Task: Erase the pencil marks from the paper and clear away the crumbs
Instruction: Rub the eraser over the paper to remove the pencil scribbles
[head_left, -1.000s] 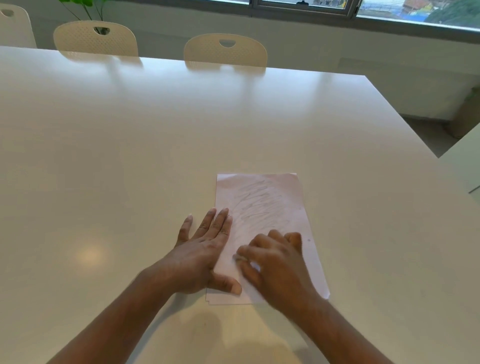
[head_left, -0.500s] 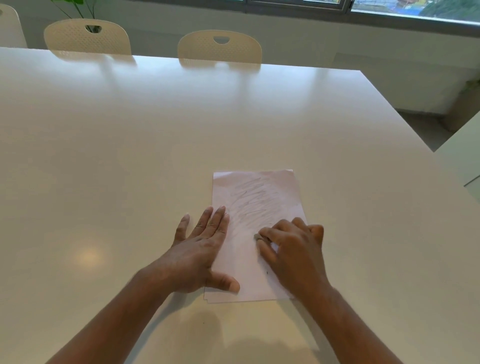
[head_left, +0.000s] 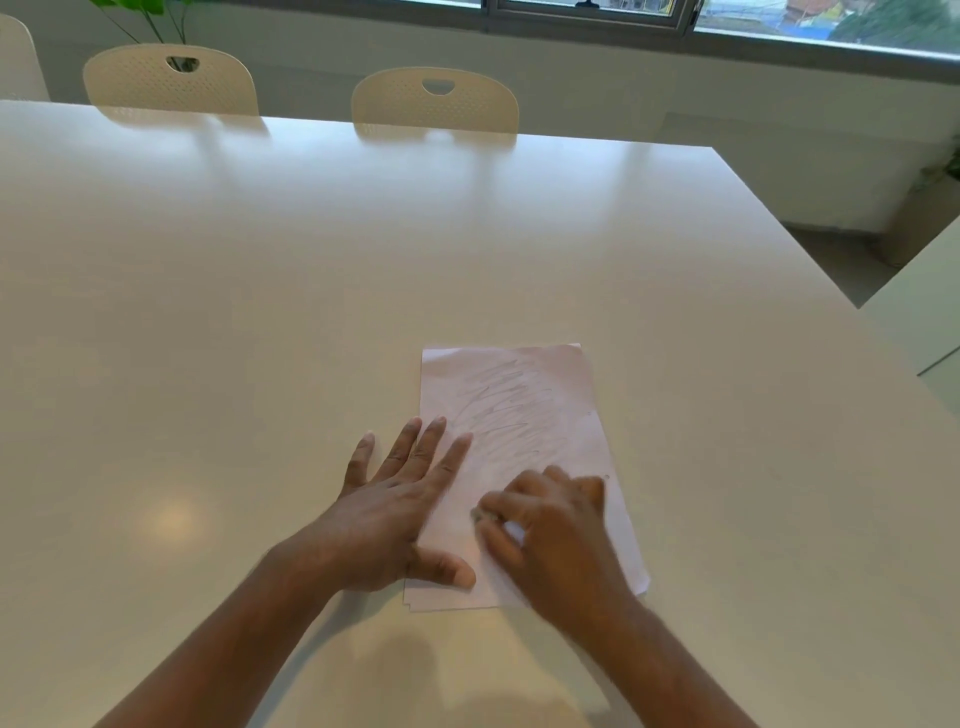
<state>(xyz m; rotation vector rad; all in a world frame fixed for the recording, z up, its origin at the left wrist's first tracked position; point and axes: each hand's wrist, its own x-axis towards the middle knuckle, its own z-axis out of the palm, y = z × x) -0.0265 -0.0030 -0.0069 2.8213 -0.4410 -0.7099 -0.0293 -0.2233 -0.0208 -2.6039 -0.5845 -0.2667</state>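
Two hands working: I'm flattening my left hand (head_left: 400, 504) on the paper (head_left: 519, 415) lying on the tabletop (head_left: 260, 312), right fingers (head_left: 498, 512) pinching an eraser (head_left: 477, 514), rubbing; upper scribbles (head_left: 511, 400) probably need firm strokes next.

Your white glossy table (head_left: 260, 312), one pencil-scribbled paper sheet (head_left: 519, 405) flat on it, your left hand (head_left: 395, 509) pressing its edge

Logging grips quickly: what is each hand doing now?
Left hand: open, flat on the paper.
Right hand: closed on a small eraser.
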